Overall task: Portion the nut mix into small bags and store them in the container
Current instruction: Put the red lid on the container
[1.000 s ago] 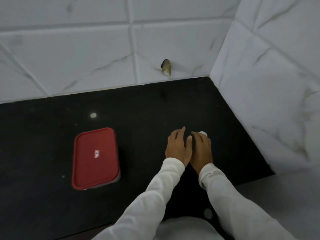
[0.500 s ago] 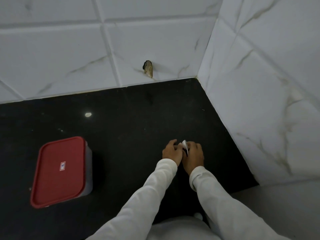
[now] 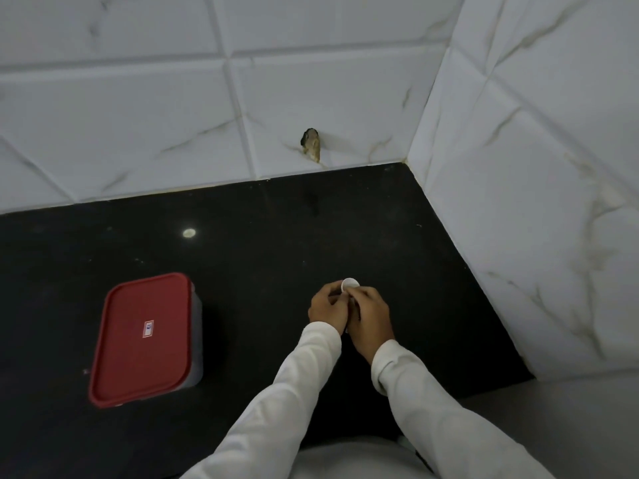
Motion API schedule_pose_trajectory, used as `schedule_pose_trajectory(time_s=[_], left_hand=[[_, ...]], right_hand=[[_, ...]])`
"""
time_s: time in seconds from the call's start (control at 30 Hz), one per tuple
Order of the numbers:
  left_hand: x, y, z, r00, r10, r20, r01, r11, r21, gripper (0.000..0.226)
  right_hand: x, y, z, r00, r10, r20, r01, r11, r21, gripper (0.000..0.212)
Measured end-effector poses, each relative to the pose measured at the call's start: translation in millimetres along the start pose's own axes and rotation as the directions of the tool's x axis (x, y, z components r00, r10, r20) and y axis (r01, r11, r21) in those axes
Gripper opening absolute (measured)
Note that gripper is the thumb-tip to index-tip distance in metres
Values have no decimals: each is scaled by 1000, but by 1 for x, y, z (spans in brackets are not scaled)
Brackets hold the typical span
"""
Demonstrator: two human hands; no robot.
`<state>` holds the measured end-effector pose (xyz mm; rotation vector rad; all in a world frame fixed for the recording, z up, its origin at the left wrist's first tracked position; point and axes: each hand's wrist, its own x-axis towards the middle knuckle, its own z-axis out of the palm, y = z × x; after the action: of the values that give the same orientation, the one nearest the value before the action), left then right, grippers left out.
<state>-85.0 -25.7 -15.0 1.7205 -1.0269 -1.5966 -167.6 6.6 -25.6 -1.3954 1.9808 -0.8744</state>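
Note:
A rectangular container with a red lid (image 3: 145,338) stands closed on the black counter (image 3: 262,257), left of my hands. My left hand (image 3: 326,305) and my right hand (image 3: 371,314) are pressed together above the counter's right part, fingers curled. Between their fingertips they pinch a small white round object (image 3: 350,284); what it is cannot be told. No nut mix or bags show.
White marble-look tiled walls close the counter at the back (image 3: 207,115) and on the right (image 3: 536,202). A dark chipped hole (image 3: 311,144) marks the back wall near the corner. A bright light spot (image 3: 189,233) reflects on the counter.
My hands lifted from lying flat on the counter and curled together around the small white object, which now shows as a round disc at the fingertips. The camera view shifted.

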Motion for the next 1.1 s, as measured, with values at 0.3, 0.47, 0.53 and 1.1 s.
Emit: schedule_pose_trajectory(time_s=[0.3,0.47,0.53,1.1], left_hand=[[-14,-5,-90,978,8,-210,-43,985,-165,24],[-18,-22,-142,941,31,-338,-72,991,-109,24],[-19,-29,-153,947,32,-320,-80,987,-139,30],[-22,-42,-155,975,-58,-212,32,992,-126,33]], right_hand=[[-11,-71,52,998,52,35,-59,967,247,56],[-16,-98,92,975,168,148,-212,903,374,31],[-20,-103,109,961,221,165,-267,896,354,28],[-18,-98,146,922,324,212,-357,923,143,20]])
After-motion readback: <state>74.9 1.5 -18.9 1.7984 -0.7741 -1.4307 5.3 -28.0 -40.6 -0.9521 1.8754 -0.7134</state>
